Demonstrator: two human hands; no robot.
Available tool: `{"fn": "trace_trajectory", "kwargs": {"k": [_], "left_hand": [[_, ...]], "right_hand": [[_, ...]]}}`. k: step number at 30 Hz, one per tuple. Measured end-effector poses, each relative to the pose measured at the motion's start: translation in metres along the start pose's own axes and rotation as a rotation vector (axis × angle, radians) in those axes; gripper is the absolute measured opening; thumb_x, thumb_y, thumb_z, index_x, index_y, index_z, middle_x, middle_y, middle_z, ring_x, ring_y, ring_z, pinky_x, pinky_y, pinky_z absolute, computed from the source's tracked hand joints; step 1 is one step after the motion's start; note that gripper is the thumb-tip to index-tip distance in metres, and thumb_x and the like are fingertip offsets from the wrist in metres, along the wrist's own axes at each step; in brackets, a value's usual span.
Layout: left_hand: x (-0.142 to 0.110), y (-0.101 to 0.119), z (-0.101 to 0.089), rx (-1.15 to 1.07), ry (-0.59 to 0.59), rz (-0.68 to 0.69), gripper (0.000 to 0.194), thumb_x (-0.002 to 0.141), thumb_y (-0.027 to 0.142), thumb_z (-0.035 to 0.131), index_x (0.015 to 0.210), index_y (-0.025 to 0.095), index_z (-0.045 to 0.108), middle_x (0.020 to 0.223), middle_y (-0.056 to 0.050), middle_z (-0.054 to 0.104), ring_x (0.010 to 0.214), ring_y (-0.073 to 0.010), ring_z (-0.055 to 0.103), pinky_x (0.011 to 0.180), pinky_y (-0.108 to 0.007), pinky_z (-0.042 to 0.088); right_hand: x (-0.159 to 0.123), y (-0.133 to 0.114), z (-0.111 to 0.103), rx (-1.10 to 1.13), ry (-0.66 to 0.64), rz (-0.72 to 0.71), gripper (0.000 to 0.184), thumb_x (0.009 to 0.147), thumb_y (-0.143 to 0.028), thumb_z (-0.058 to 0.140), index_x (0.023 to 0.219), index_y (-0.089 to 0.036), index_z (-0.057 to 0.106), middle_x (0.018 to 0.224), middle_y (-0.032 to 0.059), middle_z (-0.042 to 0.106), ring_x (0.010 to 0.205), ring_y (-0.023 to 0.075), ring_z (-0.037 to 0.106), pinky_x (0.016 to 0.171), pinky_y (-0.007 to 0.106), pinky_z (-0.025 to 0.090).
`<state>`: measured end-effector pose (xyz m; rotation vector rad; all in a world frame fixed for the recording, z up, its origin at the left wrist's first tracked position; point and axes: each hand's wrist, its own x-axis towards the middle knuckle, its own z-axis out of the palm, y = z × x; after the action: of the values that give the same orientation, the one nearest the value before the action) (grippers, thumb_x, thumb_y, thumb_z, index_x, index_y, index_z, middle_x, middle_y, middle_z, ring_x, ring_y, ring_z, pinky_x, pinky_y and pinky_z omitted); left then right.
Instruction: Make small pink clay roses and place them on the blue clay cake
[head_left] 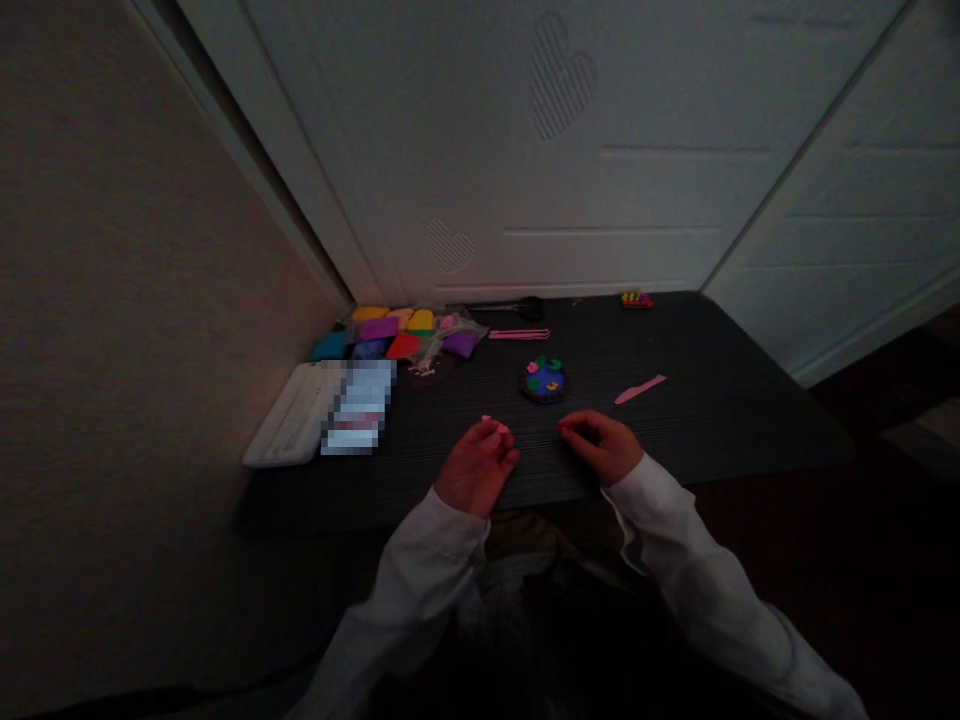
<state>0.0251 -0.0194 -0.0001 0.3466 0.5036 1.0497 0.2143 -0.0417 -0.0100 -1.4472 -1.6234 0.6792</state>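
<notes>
My left hand (477,468) rests near the front edge of a dark table (735,400), fingers curled and pinched on a small pink clay piece (495,426) at its fingertips. My right hand (601,443) lies beside it, fingers curled inward; whether it holds anything is hidden in the dim light. Just beyond both hands sits a round dark-blue clay disc (544,379) with small green, pink and yellow bits on it. A pink plastic clay knife (640,389) lies to the right of the disc.
Several coloured clay packets (397,333) are piled at the back left, beside a white tray (289,428) and a blurred card. Pink sticks (519,334) and a dark tool lie at the back; a small multicoloured piece (636,299) sits by the white wall panels.
</notes>
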Motion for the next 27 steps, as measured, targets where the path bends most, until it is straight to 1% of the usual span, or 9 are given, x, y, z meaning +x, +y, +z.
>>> {"fn": "trace_trajectory", "kwargs": {"k": [3,7,12,14,17,20,23,27], "left_hand": [[0.0,0.0,0.0,0.003,-0.006,0.0,0.016,0.064,0.006,0.058,0.075,0.016,0.059,0.068,0.001,0.059,0.067,-0.0095,0.054,0.059,-0.022,0.042],[0.0,0.0,0.0,0.005,-0.005,0.002,0.017,0.063,0.005,0.058,0.075,0.017,0.059,0.068,0.001,0.059,0.067,-0.0096,0.054,0.058,-0.022,0.041],[0.0,0.0,0.002,0.007,0.004,0.001,0.017,0.062,0.006,0.059,0.075,0.017,0.059,0.067,0.001,0.059,0.066,-0.009,0.054,0.058,-0.022,0.041],[0.0,0.0,0.002,0.011,0.01,-0.001,0.017,0.062,0.006,0.059,0.075,0.017,0.059,0.068,0.001,0.059,0.066,-0.0092,0.054,0.058,-0.022,0.041],[0.0,0.0,0.003,0.014,0.016,-0.004,0.017,0.062,0.006,0.059,0.074,0.017,0.059,0.067,0.001,0.059,0.066,-0.0096,0.054,0.058,-0.023,0.041],[0.0,0.0,0.003,0.014,0.017,-0.006,0.018,0.061,0.005,0.059,0.074,0.017,0.059,0.067,0.001,0.058,0.066,-0.0092,0.054,0.058,-0.022,0.041],[-0.001,0.001,0.004,0.015,0.019,-0.006,0.018,0.061,0.005,0.059,0.074,0.017,0.059,0.067,0.001,0.058,0.065,-0.0091,0.054,0.058,-0.022,0.041],[-0.001,0.001,0.005,0.019,0.019,-0.003,0.017,0.062,0.005,0.059,0.074,0.017,0.059,0.067,0.001,0.059,0.066,-0.0092,0.054,0.058,-0.022,0.041]], "right_hand": [[0.0,-0.001,-0.001,-0.027,0.002,-0.009,0.016,0.072,-0.029,0.053,0.082,-0.018,0.057,0.073,0.0019,0.061,0.066,0.0127,0.056,0.062,0.026,0.045],[-0.001,-0.005,-0.004,-0.071,0.001,-0.045,0.015,0.073,-0.029,0.052,0.081,-0.018,0.057,0.074,0.0022,0.06,0.067,0.0127,0.056,0.063,0.026,0.045],[0.002,-0.006,-0.003,-0.156,-0.025,-0.131,0.015,0.075,-0.022,0.048,0.085,-0.02,0.059,0.083,0.0029,0.06,0.08,0.013,0.055,0.073,0.026,0.044],[0.003,-0.006,0.0,-0.205,-0.039,-0.154,0.016,0.074,-0.019,0.048,0.086,-0.02,0.059,0.084,0.0032,0.061,0.081,0.0135,0.055,0.076,0.027,0.043],[0.004,-0.004,0.004,-0.29,-0.033,-0.153,0.018,0.073,-0.019,0.049,0.089,-0.018,0.059,0.079,0.0039,0.061,0.076,0.0151,0.055,0.072,0.029,0.043],[0.005,-0.003,0.006,-0.366,-0.022,-0.151,0.015,0.073,-0.02,0.05,0.085,-0.018,0.059,0.076,0.0038,0.062,0.073,0.0158,0.055,0.069,0.03,0.043],[0.006,-0.002,0.006,-0.425,-0.029,-0.172,0.013,0.074,-0.021,0.049,0.08,-0.02,0.061,0.078,0.0037,0.062,0.076,0.016,0.055,0.071,0.03,0.042],[0.004,0.0,0.006,-0.495,-0.037,-0.208,0.018,0.076,-0.022,0.046,0.083,-0.019,0.063,0.083,0.0061,0.061,0.08,0.0168,0.053,0.072,0.031,0.041]]}}
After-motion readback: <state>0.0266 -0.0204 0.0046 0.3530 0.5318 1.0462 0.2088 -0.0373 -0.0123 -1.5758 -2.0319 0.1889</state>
